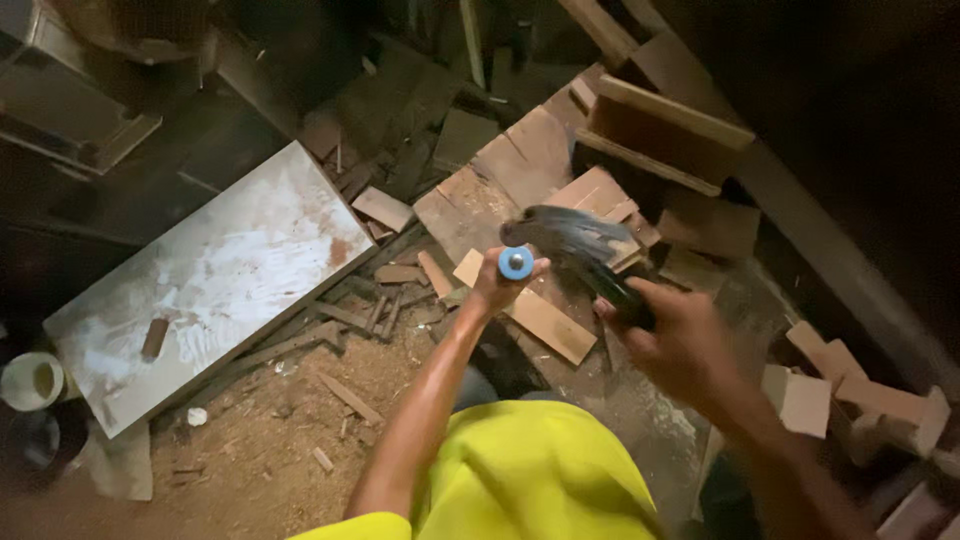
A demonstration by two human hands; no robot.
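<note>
— What is the person holding?

— The left hand is closing around a chisel, its blue-capped butt pointing up at the camera. The right hand is gripping a dark-handled hammer, which is blurring just beside that cap.

— What could be going wrong?

— The hammer is passing close to the left fingers; a glancing swing could be catching them, or the chisel could be slipping on the plank beneath it.

— And around them?

— Offcuts are lying heaped on a sawdust-covered floor, a stained white board is lying at the left, and the room is looking dim.
</note>
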